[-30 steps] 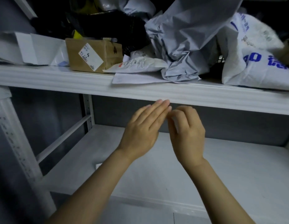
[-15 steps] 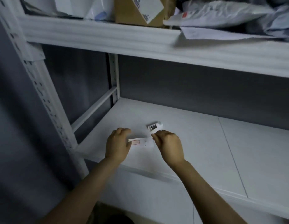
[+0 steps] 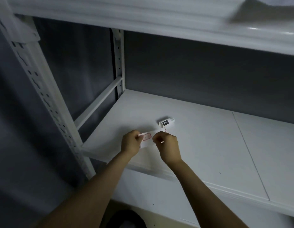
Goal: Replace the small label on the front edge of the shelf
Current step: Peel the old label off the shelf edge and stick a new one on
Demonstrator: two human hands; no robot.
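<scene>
A white sheet of labels (image 3: 147,139) with a red-bordered label on it lies on the lower white shelf (image 3: 208,145), near its front left. My left hand (image 3: 131,143) pinches the sheet's left end. My right hand (image 3: 167,146) is curled with its fingertips at the sheet's right end; something small and pale shows at its fingers. The front edge of the upper shelf (image 3: 143,17) runs across the top of the view.
A small white cylinder (image 3: 166,122) with a black "031" tag lies just behind the sheet. A perforated white upright (image 3: 44,96) stands at the left, a second one (image 3: 119,63) at the back corner. Dark wall behind.
My hands dropped from the upper shelf's front edge to the lower shelf and took hold of the label sheet. The camera tilted downward.
</scene>
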